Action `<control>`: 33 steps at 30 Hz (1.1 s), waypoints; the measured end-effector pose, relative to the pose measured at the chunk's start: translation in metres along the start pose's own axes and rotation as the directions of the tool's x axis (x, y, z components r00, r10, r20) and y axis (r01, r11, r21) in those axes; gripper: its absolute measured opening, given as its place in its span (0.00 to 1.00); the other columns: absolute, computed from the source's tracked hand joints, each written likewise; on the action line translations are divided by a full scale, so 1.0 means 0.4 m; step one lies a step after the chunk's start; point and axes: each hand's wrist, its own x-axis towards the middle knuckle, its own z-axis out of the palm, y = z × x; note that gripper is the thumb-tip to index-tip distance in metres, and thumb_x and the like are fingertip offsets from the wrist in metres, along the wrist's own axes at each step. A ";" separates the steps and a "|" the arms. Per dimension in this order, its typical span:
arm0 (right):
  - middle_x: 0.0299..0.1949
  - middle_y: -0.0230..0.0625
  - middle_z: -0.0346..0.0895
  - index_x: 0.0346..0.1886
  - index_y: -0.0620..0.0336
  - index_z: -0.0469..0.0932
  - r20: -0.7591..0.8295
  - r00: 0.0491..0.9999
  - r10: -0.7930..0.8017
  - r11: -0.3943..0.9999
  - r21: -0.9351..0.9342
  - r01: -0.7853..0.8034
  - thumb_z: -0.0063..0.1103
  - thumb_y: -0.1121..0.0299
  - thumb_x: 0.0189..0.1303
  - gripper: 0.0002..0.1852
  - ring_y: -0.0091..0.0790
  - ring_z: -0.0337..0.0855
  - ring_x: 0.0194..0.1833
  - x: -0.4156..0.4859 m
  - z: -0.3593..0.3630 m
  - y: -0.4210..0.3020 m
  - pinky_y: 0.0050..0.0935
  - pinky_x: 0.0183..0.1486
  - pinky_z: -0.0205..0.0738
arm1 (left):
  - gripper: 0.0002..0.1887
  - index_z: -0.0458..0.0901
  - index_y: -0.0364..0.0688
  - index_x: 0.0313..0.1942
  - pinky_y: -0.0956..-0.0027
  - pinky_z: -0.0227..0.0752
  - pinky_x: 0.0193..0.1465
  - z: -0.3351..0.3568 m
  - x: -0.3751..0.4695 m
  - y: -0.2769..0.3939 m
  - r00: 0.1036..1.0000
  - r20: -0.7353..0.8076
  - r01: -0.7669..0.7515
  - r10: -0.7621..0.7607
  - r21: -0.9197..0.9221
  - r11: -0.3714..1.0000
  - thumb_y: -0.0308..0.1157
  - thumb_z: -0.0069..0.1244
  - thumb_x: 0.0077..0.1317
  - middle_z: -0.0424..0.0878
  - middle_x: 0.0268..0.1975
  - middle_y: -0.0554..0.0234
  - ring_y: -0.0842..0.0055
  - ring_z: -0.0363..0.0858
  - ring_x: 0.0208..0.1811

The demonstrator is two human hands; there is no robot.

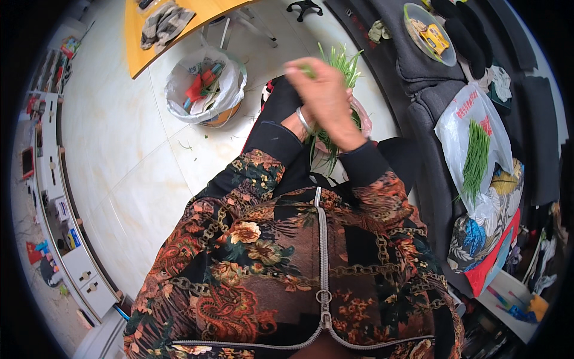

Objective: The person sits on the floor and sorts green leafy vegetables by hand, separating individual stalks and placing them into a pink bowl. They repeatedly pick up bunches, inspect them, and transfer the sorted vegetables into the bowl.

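A bunch of garlic chives [341, 63] is in my left hand [310, 111], which wears a silver bangle [303, 120]. Pale ends of the bunch point away from me, and green leaves hang below the wrist. Crossing over it, my right hand [326, 96] is blurred and hides most of the left. A bit of green [308, 70] shows at its fingers. Under the hands lies a pink plastic bag [358, 114], partly covered. More chives [476, 161] rest on a white plastic bag [453, 121] on the grey sofa to my right.
A lined waste bin [172, 105] with scraps in it stands ahead on the left, green trimmings [184, 147] on the tiles near it. Beyond is a yellow table [206, 13] with a checked cloth [166, 27]. The sofa [426, 134] holds a bowl [409, 27] and a patterned cushion [466, 238].
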 end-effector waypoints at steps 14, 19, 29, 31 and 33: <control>0.23 0.49 0.77 0.28 0.62 0.76 -0.251 0.962 0.103 0.800 -0.555 -0.230 0.58 0.60 0.50 0.13 0.53 0.78 0.30 -0.022 -0.121 0.105 0.41 0.33 0.70 | 0.13 0.71 0.37 0.47 0.76 0.72 0.37 0.061 -0.005 0.011 0.983 -0.129 -0.066 0.130 0.412 0.909 0.21 0.45 0.61 0.77 0.38 0.65 0.80 0.76 0.37; 0.20 0.38 0.76 0.31 0.66 0.76 -0.260 0.938 0.230 0.943 -0.177 -0.281 0.57 0.67 0.52 0.10 0.36 0.78 0.23 -0.024 -0.143 0.141 0.32 0.27 0.69 | 0.09 0.72 0.37 0.43 0.78 0.71 0.33 0.069 -0.003 0.010 0.978 -0.164 -0.043 0.130 0.451 0.891 0.22 0.47 0.61 0.76 0.32 0.69 0.83 0.74 0.30; 0.15 0.18 0.56 0.34 0.62 0.73 -0.136 0.866 0.482 0.723 0.620 -0.305 0.58 0.73 0.56 0.06 0.12 0.50 0.12 -0.035 -0.201 0.092 0.16 0.12 0.43 | 0.03 0.73 0.36 0.35 0.79 0.69 0.28 0.078 -0.011 0.027 0.979 -0.204 0.066 0.015 0.386 0.920 0.26 0.47 0.63 0.72 0.26 0.71 0.86 0.69 0.23; 0.15 0.18 0.56 0.34 0.61 0.72 -0.140 0.881 0.451 0.689 0.682 -0.244 0.57 0.73 0.56 0.05 0.12 0.50 0.12 -0.032 -0.211 0.083 0.16 0.12 0.44 | 0.04 0.73 0.36 0.34 0.79 0.69 0.28 0.069 -0.009 0.024 0.977 -0.215 0.080 0.002 0.374 0.924 0.27 0.47 0.63 0.72 0.25 0.71 0.86 0.69 0.23; 0.16 0.20 0.57 0.34 0.63 0.72 -0.129 0.908 0.398 0.662 0.725 -0.187 0.58 0.73 0.56 0.06 0.12 0.51 0.13 -0.031 -0.227 0.073 0.15 0.12 0.44 | 0.04 0.73 0.36 0.33 0.79 0.70 0.28 0.059 -0.005 0.022 0.977 -0.211 0.087 -0.010 0.361 0.928 0.27 0.47 0.64 0.71 0.25 0.70 0.85 0.69 0.23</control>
